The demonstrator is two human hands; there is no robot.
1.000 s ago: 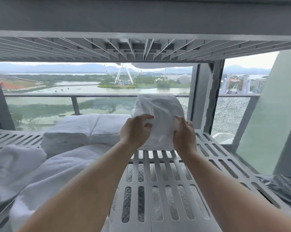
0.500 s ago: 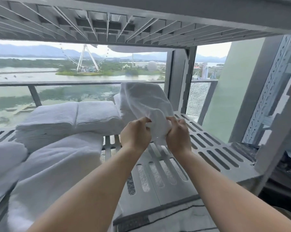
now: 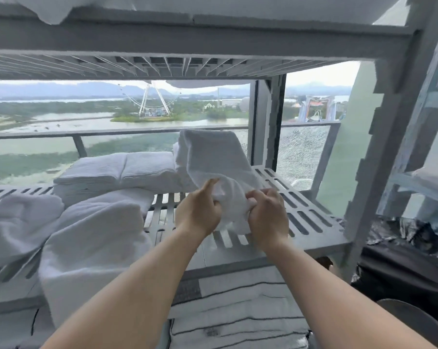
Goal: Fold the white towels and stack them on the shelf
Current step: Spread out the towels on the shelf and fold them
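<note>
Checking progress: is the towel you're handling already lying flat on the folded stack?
No, left hand and right hand grip the towel, bunched up, right of the folded stack.

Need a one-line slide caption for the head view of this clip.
Left hand and right hand grip a white towel over the slotted shelf, folded towel stack behind.

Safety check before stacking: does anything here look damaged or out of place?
Yes. The glass balcony panel right of the dark post is covered in a web of fine cracks. A loose towel also droops over the front edge of the shelf.
</note>
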